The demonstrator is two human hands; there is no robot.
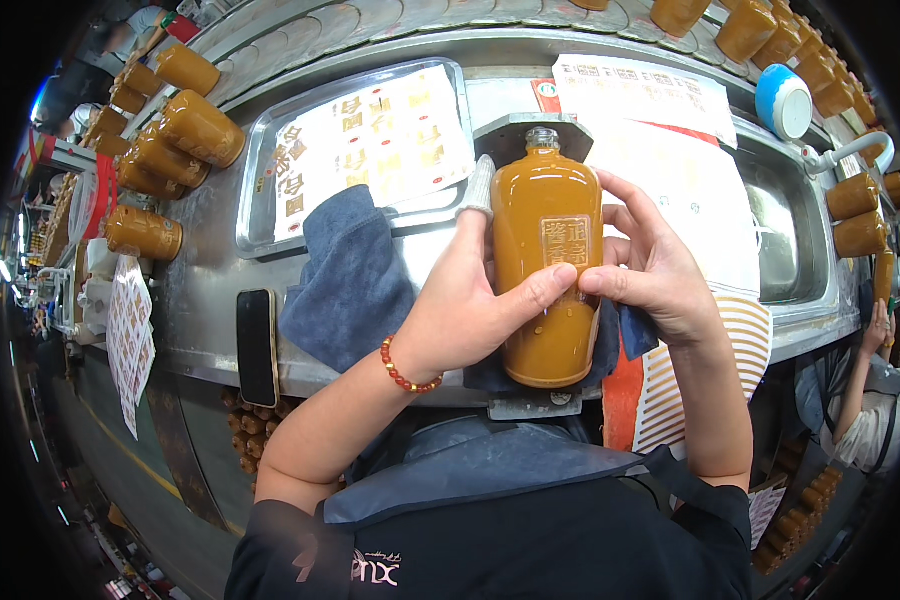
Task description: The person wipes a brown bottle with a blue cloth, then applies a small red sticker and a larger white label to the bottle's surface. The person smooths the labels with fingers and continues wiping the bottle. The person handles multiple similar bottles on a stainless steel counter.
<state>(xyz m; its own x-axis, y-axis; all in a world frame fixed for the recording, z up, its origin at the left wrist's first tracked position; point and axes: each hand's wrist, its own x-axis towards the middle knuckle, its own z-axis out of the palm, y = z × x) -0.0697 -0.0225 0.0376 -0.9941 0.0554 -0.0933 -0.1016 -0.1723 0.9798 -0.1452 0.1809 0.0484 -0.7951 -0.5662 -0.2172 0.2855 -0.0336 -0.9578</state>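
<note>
An amber-brown bottle point(545, 340) with a clear neck lies in front of me, its neck pointing away toward a grey metal bracket point(500, 133). My left hand point(467, 285) grips the bottle's left side, thumb across its front; a pale ribbed finger cover sits on one finger. My right hand point(660, 260) holds the other side, its thumb pressing near the left thumb, just below a raised panel of characters. Droplets show on the glass beneath the thumbs. Dark blue cloth lies under the bottle's base. The fingers behind the bottle are partly hidden.
Left of the bottle lie a blue cloth point(345, 270), a phone point(258, 345) and a metal tray point(255, 190) with a gold-printed sticker sheet point(370, 145). More sheets point(670, 190) and a sink point(775, 240) are at right. Several brown bottles point(200, 128) line the far left.
</note>
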